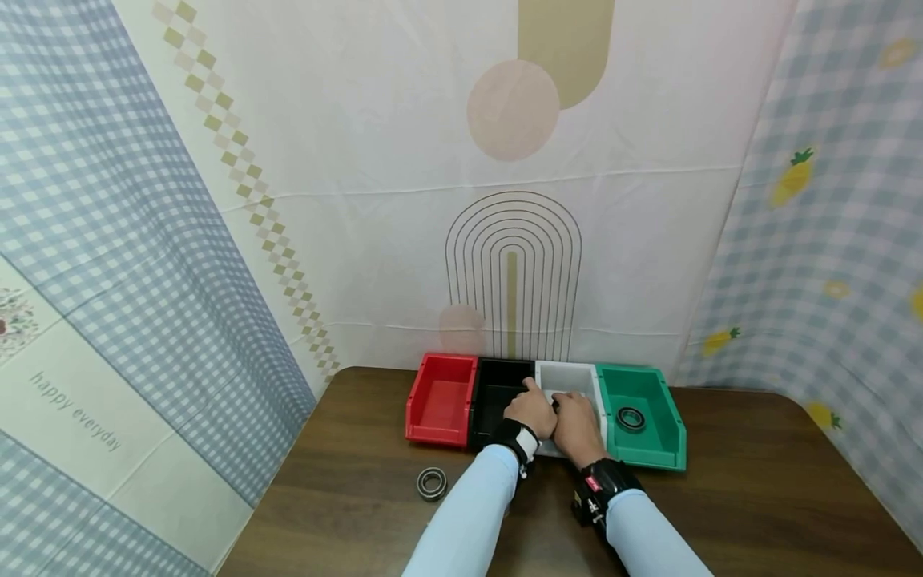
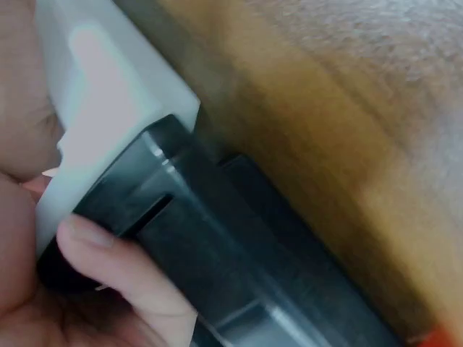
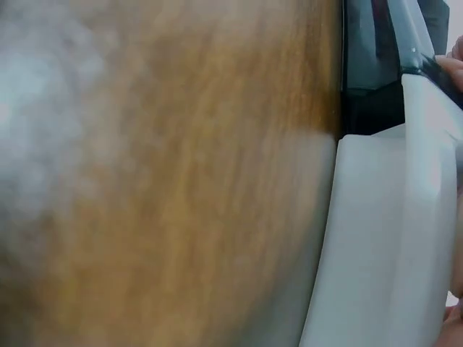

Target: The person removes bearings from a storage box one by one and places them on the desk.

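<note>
Red, black, white and green bins stand side by side at the back of the table. My left hand [image 1: 534, 410] reaches over where the black bin [image 1: 492, 401] meets the white bin [image 1: 566, 374], one finger extended forward. In the left wrist view its thumb [image 2: 94, 242] overlaps the black bin's end near the white one. The right hand [image 1: 577, 426] is over the white bin, close beside the left, fingers bent downward. A small dark patch shows between the hands; I cannot tell whether they hold something there. A ring-shaped bearing [image 1: 630, 418] lies in the green bin [image 1: 663, 453].
Another bearing [image 1: 432, 484] lies on the brown wooden table [image 1: 346, 481], left of my left forearm. The red bin [image 1: 441, 401] stands at the row's left end. Patterned cloth [image 1: 389, 256] hangs behind the table and at both sides.
</note>
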`<state>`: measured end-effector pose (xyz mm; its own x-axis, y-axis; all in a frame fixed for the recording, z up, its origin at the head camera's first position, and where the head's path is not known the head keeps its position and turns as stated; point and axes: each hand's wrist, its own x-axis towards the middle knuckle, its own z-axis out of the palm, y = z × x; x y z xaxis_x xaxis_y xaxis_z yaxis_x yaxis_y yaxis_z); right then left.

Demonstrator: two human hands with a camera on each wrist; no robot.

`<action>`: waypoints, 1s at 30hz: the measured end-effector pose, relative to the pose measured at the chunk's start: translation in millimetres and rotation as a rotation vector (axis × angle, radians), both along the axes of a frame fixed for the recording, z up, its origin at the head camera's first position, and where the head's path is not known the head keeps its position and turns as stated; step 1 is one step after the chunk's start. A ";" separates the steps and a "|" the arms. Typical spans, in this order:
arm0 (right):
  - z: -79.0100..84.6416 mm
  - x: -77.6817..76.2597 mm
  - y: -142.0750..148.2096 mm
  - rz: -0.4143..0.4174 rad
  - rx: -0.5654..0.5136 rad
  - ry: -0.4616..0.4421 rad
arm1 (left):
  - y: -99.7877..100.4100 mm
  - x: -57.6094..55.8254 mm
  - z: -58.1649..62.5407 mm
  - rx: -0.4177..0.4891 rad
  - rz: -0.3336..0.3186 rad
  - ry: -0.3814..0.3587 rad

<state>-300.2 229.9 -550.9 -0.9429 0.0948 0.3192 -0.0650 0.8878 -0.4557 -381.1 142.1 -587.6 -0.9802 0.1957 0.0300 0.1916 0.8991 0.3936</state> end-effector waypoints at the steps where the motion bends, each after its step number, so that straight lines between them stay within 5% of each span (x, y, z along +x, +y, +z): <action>1: 0.4 0.7 0.4 0.000 -0.004 0.001 | 0.5 -0.5 0.1 0.008 -0.004 -0.014; 6: 4.0 2.7 1.4 0.008 -0.014 -0.004 | 1.5 0.2 8.2 0.026 -0.015 -0.038; 19: 4.1 4.9 -1.1 0.015 -0.023 -0.014 | 2.9 -6.4 -8.5 0.003 0.015 0.002; 30: 1.3 5.9 -0.1 0.015 -0.033 -0.009 | 3.1 -5.2 -6.9 -0.005 0.010 -0.012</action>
